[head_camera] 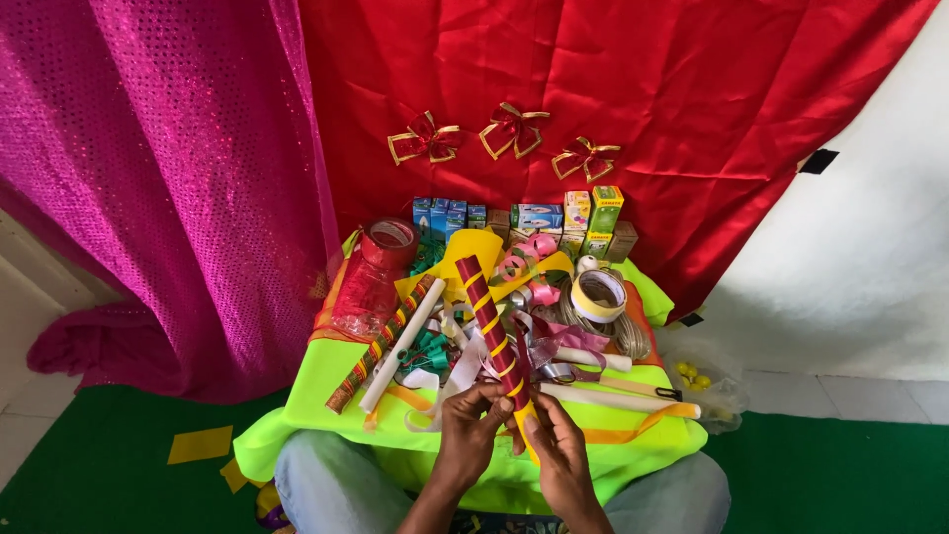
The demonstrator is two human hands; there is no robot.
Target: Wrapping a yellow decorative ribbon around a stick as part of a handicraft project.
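Centrally, both hands grip the lower end of a long stick wrapped in dark red ribbon with yellow spiral stripes (491,331): left hand (469,431) closed around it, right hand (560,450) pinching beside. It angles up over a neon-green cloth-covered table (316,381) cluttered with a roll of pale tape (598,295) and a white plastic tube (400,346).

A low bench (326,381) draped in neon-green cloth is carrying a heap of craft supplies — a red tape roll (390,240), a cream tape roll (598,295), a white stick (400,345) beside a striped stick (381,346), tangled ribbons (554,341) — and small boxes (524,218) are lining its far edge.
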